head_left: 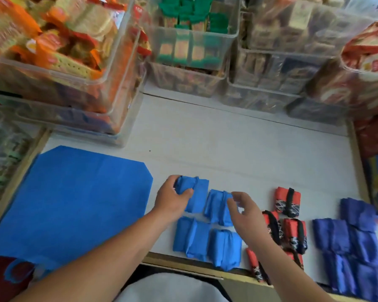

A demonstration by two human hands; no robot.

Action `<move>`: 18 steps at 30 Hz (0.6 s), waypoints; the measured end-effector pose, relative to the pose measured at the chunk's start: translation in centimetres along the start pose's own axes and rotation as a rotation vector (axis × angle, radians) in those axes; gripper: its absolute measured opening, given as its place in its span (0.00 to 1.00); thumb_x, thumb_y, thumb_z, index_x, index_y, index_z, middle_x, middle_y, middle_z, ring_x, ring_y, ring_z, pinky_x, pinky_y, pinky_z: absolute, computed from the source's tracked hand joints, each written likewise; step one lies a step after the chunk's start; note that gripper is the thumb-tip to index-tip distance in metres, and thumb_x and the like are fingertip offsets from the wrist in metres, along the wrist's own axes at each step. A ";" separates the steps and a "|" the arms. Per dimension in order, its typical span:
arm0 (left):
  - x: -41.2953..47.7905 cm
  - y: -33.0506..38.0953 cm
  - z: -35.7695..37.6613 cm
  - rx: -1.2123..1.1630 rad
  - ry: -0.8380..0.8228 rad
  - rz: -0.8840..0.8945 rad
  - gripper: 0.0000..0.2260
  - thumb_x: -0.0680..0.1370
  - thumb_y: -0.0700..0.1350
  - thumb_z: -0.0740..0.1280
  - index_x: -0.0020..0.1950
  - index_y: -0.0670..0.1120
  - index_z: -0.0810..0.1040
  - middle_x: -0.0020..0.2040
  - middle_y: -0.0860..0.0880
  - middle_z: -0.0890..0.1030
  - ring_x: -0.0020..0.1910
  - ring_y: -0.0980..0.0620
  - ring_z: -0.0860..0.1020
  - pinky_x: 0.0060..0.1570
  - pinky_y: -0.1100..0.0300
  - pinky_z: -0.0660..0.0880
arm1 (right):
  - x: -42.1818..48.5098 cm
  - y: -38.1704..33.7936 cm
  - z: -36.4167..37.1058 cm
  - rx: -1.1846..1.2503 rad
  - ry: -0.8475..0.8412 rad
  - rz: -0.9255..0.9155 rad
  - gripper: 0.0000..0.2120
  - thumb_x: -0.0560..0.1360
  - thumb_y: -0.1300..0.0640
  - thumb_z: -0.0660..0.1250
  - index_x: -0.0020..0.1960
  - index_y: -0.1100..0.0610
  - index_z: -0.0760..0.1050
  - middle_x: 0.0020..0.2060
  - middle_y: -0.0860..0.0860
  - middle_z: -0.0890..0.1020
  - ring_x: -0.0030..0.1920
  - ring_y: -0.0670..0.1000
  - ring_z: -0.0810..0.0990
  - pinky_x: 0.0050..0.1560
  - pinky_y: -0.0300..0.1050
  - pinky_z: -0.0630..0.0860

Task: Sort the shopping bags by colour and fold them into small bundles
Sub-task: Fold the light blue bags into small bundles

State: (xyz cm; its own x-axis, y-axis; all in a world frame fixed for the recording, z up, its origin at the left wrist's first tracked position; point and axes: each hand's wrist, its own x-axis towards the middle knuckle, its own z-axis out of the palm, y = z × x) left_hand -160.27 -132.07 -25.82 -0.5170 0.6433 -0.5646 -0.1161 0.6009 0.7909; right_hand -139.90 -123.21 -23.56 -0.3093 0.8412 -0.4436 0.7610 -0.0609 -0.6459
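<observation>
Left hand: the left hand [170,199] has its fingers curled round the far-left bundle [198,194] of light blue cloth, thumb on top, holding it down on the table [227,144].
Right hand: the right hand [247,214] hangs over the next light blue bundle [216,209] with fingers loosely bent. I cannot tell whether the thumb pinches the cloth or only brushes it.
Where the bags are: four light blue bundles sit in a square block, the two near bundles [205,243] at the table's front edge. The red bundles [289,214] with black straps lie just to the right, the dark blue bundles [354,240] beyond them. One flat blue bag [74,192] lies unfolded on the left.
Progress: the colours look sorted. The flat bag looks to be the one left to fold.
Risk, unrolling: the light blue bundles show no strap, so I would expect the gripped one to spring loose once let go.
Risk, knocking: both forearms cross above the near row, so a low drag back could push those bundles off the edge.
Risk, sliding: the flat bag overhangs the front edge, so a tug could pull it off.
Background: clear tubs [63,68] of snack packets crowd the far side.
</observation>
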 end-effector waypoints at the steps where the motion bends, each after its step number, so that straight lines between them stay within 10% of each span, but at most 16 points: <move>1: 0.8 -1.0 0.3 0.032 0.008 -0.008 0.14 0.75 0.46 0.74 0.59 0.55 0.76 0.53 0.54 0.82 0.51 0.51 0.82 0.54 0.46 0.81 | 0.1 1.5 0.6 -0.190 -0.002 -0.099 0.18 0.82 0.47 0.65 0.69 0.53 0.76 0.67 0.49 0.78 0.70 0.53 0.74 0.69 0.49 0.71; 7: 1.9 -6.0 1.8 0.369 0.034 -0.017 0.25 0.76 0.54 0.72 0.69 0.47 0.71 0.60 0.50 0.74 0.59 0.49 0.77 0.60 0.50 0.77 | -0.7 8.2 4.5 -0.684 -0.229 -0.299 0.45 0.73 0.23 0.30 0.82 0.48 0.39 0.81 0.47 0.34 0.81 0.53 0.32 0.80 0.54 0.39; 14: -0.8 -8.6 2.4 0.323 -0.027 -0.057 0.32 0.71 0.62 0.66 0.75 0.57 0.67 0.65 0.55 0.77 0.63 0.53 0.77 0.64 0.48 0.76 | -0.2 9.2 3.9 -0.640 -0.223 -0.308 0.41 0.76 0.27 0.37 0.80 0.47 0.31 0.80 0.41 0.31 0.79 0.46 0.29 0.81 0.55 0.40; 18: -2.4 -8.5 1.9 0.395 0.029 -0.011 0.27 0.81 0.54 0.66 0.78 0.48 0.67 0.72 0.51 0.72 0.70 0.51 0.73 0.69 0.55 0.70 | -0.6 8.1 3.7 -0.576 -0.173 -0.373 0.42 0.78 0.28 0.41 0.83 0.52 0.50 0.83 0.50 0.46 0.83 0.54 0.41 0.81 0.59 0.47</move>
State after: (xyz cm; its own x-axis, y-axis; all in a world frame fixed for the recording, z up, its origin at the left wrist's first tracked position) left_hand -156.47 -137.86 -31.65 -0.5419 0.6253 -0.5615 0.2108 0.7479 0.6295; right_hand -135.66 -126.18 -30.79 -0.6578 0.6501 -0.3804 0.7526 0.5488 -0.3637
